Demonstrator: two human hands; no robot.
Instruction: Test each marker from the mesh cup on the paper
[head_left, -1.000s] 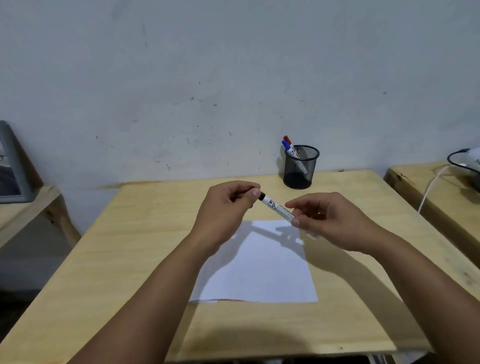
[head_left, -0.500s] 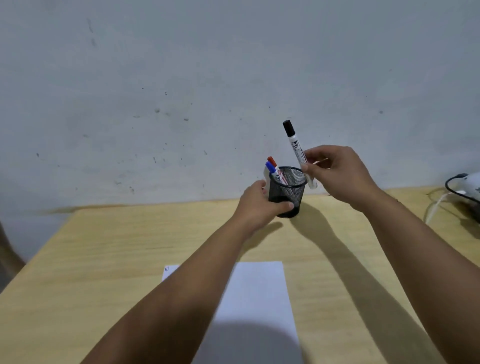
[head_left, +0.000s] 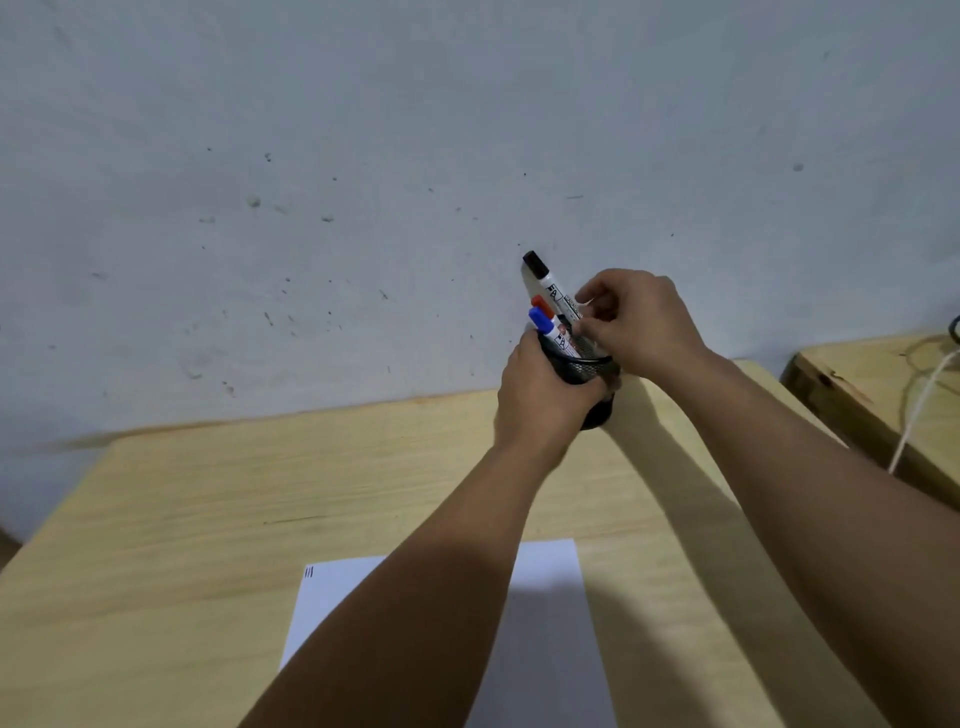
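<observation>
Head view: your two hands meet at the mesh cup, right of frame centre.
Left hand: your fingers are wrapped round the mesh cup, which sits at the far edge of the wooden table.
Right hand: you pinch the black-capped marker, cap up, tilted left, lower end at the cup rim.
Cup contents: blue-capped marker and red-capped marker stand inside.
Paper: white sheet, lower centre, partly under your left forearm; three short dark strokes at its upper left corner.
Upper right: second table with a white cord.

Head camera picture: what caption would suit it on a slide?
Left hand holds the mesh cup while right hand lowers the black-capped marker in.
</observation>
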